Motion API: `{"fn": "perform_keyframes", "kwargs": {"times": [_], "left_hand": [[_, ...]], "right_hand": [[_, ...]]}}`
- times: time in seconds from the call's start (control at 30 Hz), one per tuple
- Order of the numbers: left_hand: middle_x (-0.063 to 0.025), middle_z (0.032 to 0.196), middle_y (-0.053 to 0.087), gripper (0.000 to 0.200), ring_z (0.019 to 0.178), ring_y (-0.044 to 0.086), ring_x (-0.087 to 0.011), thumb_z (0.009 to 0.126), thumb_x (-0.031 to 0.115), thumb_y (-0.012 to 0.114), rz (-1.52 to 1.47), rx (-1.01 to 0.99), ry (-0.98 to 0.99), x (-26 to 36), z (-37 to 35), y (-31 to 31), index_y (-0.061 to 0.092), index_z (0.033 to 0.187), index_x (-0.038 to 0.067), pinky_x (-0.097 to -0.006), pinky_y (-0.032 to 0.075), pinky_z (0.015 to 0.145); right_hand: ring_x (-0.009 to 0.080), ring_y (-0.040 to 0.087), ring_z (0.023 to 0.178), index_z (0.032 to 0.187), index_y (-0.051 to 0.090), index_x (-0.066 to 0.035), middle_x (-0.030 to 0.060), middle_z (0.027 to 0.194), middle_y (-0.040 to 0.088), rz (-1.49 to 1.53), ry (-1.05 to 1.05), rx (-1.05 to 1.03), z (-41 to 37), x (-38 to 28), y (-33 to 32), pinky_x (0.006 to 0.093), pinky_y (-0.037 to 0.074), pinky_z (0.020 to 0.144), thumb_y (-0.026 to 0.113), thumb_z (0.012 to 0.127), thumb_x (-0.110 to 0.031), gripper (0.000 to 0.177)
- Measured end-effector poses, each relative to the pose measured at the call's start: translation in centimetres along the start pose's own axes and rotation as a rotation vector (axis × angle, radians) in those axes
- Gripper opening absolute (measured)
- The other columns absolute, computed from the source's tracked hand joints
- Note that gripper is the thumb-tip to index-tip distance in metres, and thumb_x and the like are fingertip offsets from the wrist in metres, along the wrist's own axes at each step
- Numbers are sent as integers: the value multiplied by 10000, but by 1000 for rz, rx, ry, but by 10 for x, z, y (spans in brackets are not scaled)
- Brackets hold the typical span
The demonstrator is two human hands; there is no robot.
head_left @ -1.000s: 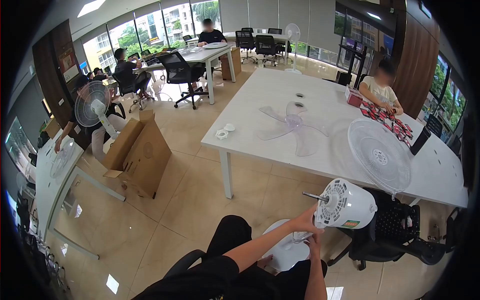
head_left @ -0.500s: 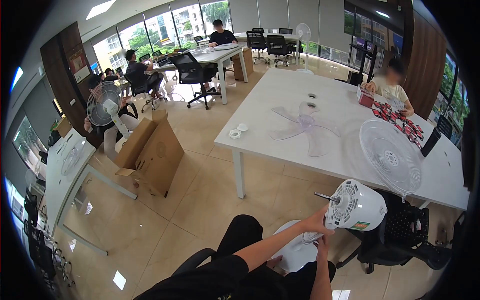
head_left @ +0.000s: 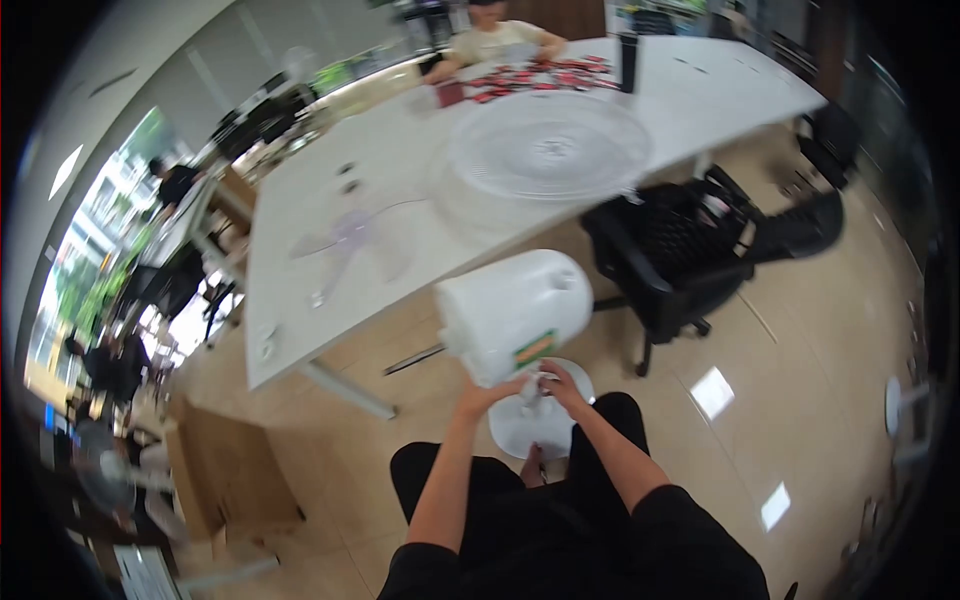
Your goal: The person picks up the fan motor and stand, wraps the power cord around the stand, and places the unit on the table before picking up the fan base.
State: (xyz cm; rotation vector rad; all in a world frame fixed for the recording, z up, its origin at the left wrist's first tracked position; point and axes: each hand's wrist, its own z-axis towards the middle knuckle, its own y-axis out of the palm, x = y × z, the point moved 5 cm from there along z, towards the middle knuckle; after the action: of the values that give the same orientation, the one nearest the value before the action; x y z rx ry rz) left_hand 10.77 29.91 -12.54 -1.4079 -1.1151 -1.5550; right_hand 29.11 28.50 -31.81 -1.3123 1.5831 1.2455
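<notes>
A white fan motor housing [head_left: 520, 310] with a green-and-orange label is held up in front of me, its metal shaft [head_left: 415, 359] pointing to the left. My left hand [head_left: 492, 393] is closed around the white fan neck [head_left: 534, 394] just under the housing. On the other side, my right hand [head_left: 562, 388] grips the same neck with bent fingers; hands and blur partly hide this spot. Below, between my legs, the round white fan base [head_left: 510, 432] rests on the floor, a bare foot beside it.
On the white table [head_left: 400, 150] lie a clear fan blade [head_left: 352, 232], a round fan grille [head_left: 550, 148], small white parts [head_left: 267, 345] and a black cylinder [head_left: 627, 62]. A person [head_left: 495, 45] sits behind red packets. Black chair [head_left: 665, 260] at right; cardboard box [head_left: 230, 470] at left.
My view has swung to the right, so the table and box appear shifted left. The motor housing now stands before me with its label toward me; both hands stay at the neck.
</notes>
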Motion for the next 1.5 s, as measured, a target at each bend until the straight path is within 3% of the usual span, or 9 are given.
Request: {"fn": "perform_keyframes", "kwargs": {"times": [0.1,0.23,0.5,0.93,1.03,1.13,1.33,1.43,1.5], "left_hand": [[-72,1183,652,562,1078,615,-180,758,71,853,99,42,-129,30,-6,9,603,1256,-1,-323,510,958],[-62,1086,633,531,981,625,-165,736,119,853,182,69,-13,40,-6,12,597,1191,21,-338,527,877],[-79,1089,621,553,997,628,-190,714,57,835,166,93,-73,35,-5,10,571,1197,6,-346,521,898],[-78,1085,625,525,1000,622,-182,732,67,821,121,80,-90,40,-6,12,577,1193,10,-347,513,890],[-77,1091,625,526,1007,621,-181,732,67,824,103,77,-95,51,-10,19,581,1195,9,-346,510,895],[-79,1104,626,536,1016,618,-179,731,70,827,171,89,-44,47,-3,16,587,1206,3,-343,505,903],[-78,1116,632,546,1019,617,-177,756,78,811,211,88,-2,41,-1,12,589,1246,-17,-333,500,910],[-78,1117,634,541,1018,618,-179,764,74,803,203,76,9,36,-5,8,587,1251,-21,-333,500,912],[-77,1107,633,539,1012,621,-182,751,71,810,204,76,6,35,-4,8,587,1235,-17,-337,501,916]], "right_hand": [[149,660,880,1192,685,-82,65,1048,658,-234,-180,92,16,19,-3,294,548,759,618,937,-124,267],[150,661,868,1143,697,-72,70,1048,668,-185,-87,131,8,-3,8,289,536,757,612,921,-71,238],[140,662,872,1140,705,-60,58,1093,641,-92,-28,-15,-4,-20,1,291,521,774,636,921,-71,230],[155,687,902,1183,693,-47,79,1101,695,-54,-75,26,-9,-21,2,293,537,797,630,865,-22,325],[116,651,889,1205,693,-82,20,1017,694,-53,-55,73,-6,-12,3,280,492,740,617,874,-13,347],[126,664,903,1207,695,-87,51,1001,720,-124,-21,168,2,1,4,290,506,758,629,841,9,384],[238,686,959,1133,693,-59,131,1032,731,-450,-230,444,-6,-14,21,361,524,860,585,789,52,377],[264,683,968,1115,680,-55,134,1032,724,-443,-169,514,-17,-27,32,384,519,881,553,801,65,359],[244,679,984,1144,671,-67,121,1080,711,-346,-219,380,-7,-11,29,375,529,873,560,821,54,363]]}}
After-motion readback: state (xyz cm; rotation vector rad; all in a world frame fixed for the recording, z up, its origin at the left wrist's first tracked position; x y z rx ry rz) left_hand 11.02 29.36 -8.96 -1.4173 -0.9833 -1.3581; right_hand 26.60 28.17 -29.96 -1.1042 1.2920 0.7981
